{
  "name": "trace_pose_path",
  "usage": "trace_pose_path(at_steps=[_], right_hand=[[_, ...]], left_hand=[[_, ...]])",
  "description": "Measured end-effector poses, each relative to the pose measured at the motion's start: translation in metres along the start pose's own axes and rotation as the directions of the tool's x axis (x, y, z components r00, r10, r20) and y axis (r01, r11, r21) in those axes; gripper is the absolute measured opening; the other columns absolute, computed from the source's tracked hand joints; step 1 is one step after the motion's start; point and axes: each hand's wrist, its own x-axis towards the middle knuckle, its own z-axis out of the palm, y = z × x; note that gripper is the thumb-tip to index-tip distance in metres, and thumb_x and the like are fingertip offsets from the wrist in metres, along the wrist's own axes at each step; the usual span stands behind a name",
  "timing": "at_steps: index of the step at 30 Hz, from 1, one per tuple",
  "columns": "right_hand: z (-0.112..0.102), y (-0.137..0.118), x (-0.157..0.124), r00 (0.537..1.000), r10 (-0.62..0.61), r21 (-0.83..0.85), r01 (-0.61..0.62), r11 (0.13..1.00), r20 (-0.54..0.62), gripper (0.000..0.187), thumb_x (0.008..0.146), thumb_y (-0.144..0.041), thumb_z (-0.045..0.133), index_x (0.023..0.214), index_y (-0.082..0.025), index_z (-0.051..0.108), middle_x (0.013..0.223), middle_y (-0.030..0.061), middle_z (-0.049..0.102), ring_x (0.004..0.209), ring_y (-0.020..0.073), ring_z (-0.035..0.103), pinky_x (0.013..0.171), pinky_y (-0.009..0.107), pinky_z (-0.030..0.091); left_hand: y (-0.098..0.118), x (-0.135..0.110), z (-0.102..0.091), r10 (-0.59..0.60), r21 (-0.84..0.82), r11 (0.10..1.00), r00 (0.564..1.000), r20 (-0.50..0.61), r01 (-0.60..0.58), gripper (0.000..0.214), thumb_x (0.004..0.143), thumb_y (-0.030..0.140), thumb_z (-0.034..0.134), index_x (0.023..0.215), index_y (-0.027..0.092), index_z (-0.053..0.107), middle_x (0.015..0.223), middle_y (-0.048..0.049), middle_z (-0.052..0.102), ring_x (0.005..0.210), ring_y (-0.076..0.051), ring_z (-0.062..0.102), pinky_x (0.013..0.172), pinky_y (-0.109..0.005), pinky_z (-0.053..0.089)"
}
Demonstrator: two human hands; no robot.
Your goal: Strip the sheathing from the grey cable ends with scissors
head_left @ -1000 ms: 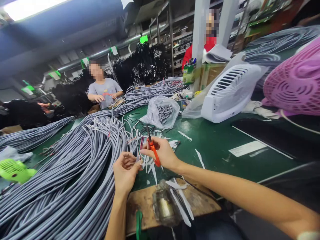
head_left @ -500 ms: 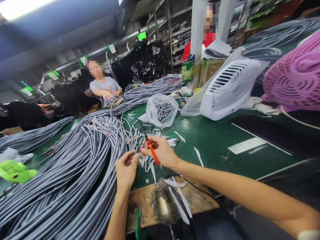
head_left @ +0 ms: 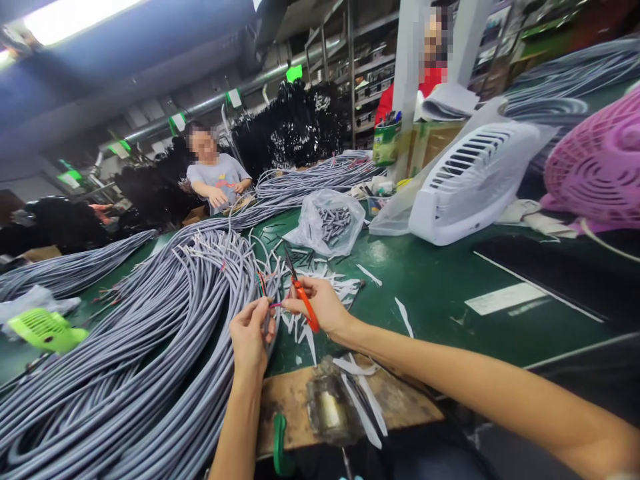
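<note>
My left hand (head_left: pixel 253 332) is closed in a pinch on the end of a grey cable, whose thin coloured wires (head_left: pixel 262 283) stick up past the fingertips. In my right hand (head_left: pixel 323 308) is a pair of scissors (head_left: pixel 306 305) with orange handles, the dark blades pointing up and away. The right thumb and fingertip also pinch a purple-red wire (head_left: pixel 277 305) that spans the small gap between both hands. Grey cables (head_left: pixel 200 320) lie in a thick bundle left of my left hand. White scraps (head_left: pixel 310 341) are scattered under and beyond my hands.
A clear bag of small grey tubes (head_left: pixel 334 223) sits beyond my hands. To the right stand a white fan (head_left: pixel 465 180) and a pink fan (head_left: pixel 595 160). A metal device (head_left: pixel 330 408) on a wooden board is close to me. A person in grey (head_left: pixel 220 177) sits across.
The coloured wires have spread apart, and the purple-red wire is now stretched sideways between my hands. My view has shifted slightly left. The person across has drawn an arm down.
</note>
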Motion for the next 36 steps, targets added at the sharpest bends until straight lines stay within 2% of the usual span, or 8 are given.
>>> trace_pose_path(at_steps=[9,14,18,21,24,27,32,36], right_hand=[[0.001,-0.006,-0.003,0.999,0.049,0.066,-0.050,0.997,0.017,0.031,0.043,-0.023,0.075,0.049,-0.017,0.045,0.041,-0.0089,0.048,0.041,0.0047,0.042,0.044,0.019,0.033],[0.000,-0.007,-0.002,0.997,0.074,0.098,-0.076,0.992,0.027,0.027,0.046,-0.020,0.071,0.051,-0.017,0.044,0.042,-0.0094,0.048,0.039,0.0043,0.042,0.043,0.018,0.034],[-0.007,-0.007,-0.001,0.997,0.058,0.040,-0.060,0.997,0.056,0.025,0.050,-0.025,0.068,0.054,-0.018,0.044,0.045,-0.0083,0.049,0.040,0.0055,0.043,0.044,0.019,0.035],[-0.013,-0.008,-0.004,0.996,-0.057,-0.177,0.067,0.982,0.062,0.029,0.056,-0.033,0.066,0.054,-0.019,0.041,0.047,-0.0081,0.044,0.042,0.0057,0.039,0.044,0.019,0.032],[-0.017,-0.010,-0.010,0.964,-0.239,-0.486,0.265,0.833,0.116,0.037,0.061,-0.038,0.066,0.052,-0.019,0.036,0.048,-0.0085,0.036,0.045,0.0052,0.030,0.045,0.019,0.026],[-0.018,-0.008,-0.013,0.928,-0.306,-0.667,0.366,0.649,0.212,0.038,0.066,-0.042,0.064,0.053,-0.019,0.037,0.049,-0.0074,0.037,0.046,0.0061,0.029,0.046,0.020,0.024],[-0.017,-0.002,-0.014,0.901,-0.313,-0.790,0.418,0.448,0.299,0.032,0.069,-0.039,0.064,0.055,-0.018,0.044,0.052,-0.0052,0.042,0.047,0.0075,0.032,0.048,0.020,0.023],[-0.018,-0.003,-0.016,0.884,-0.314,-0.825,0.446,0.348,0.346,0.027,0.072,-0.038,0.064,0.061,-0.017,0.051,0.056,-0.0024,0.049,0.050,0.0094,0.039,0.050,0.021,0.025]], left_hand=[[0.000,-0.001,0.003,0.025,-0.005,1.000,0.995,-0.095,-0.026,0.034,0.042,0.033,0.078,0.056,0.011,0.057,0.039,0.0059,0.049,0.027,-0.003,0.037,0.026,-0.014,0.024],[0.007,-0.003,-0.005,0.020,0.062,0.998,0.992,0.128,-0.028,0.036,0.050,0.037,0.078,0.066,0.015,0.054,0.049,0.0047,0.053,0.033,-0.002,0.039,0.030,-0.013,0.025],[0.012,-0.006,-0.014,0.022,0.125,0.989,0.928,0.372,-0.073,0.030,0.057,0.031,0.077,0.073,0.016,0.056,0.061,0.0027,0.055,0.046,-0.005,0.046,0.041,-0.015,0.035],[0.013,-0.004,-0.019,0.103,0.136,0.978,0.930,0.354,-0.160,0.028,0.060,0.031,0.075,0.074,0.016,0.056,0.060,0.0028,0.053,0.048,-0.006,0.046,0.045,-0.017,0.036],[0.011,-0.002,-0.022,0.272,0.100,0.948,0.931,0.242,-0.303,0.025,0.063,0.030,0.073,0.070,0.018,0.052,0.055,0.0054,0.048,0.048,-0.006,0.045,0.046,-0.017,0.035],[0.008,0.000,-0.025,0.401,0.169,0.882,0.889,0.222,-0.440,0.020,0.067,0.028,0.070,0.067,0.019,0.051,0.055,0.0056,0.048,0.049,-0.007,0.046,0.050,-0.018,0.038],[0.005,-0.003,-0.028,0.564,0.320,0.694,0.764,0.313,-0.644,0.009,0.067,0.013,0.060,0.060,0.019,0.057,0.060,0.0017,0.050,0.055,-0.011,0.050,0.054,-0.022,0.042],[0.006,-0.008,-0.027,0.611,0.424,0.552,0.694,0.380,-0.718,0.020,0.061,0.004,0.051,0.053,0.020,0.060,0.063,-0.0002,0.052,0.058,-0.013,0.053,0.053,-0.022,0.042]])
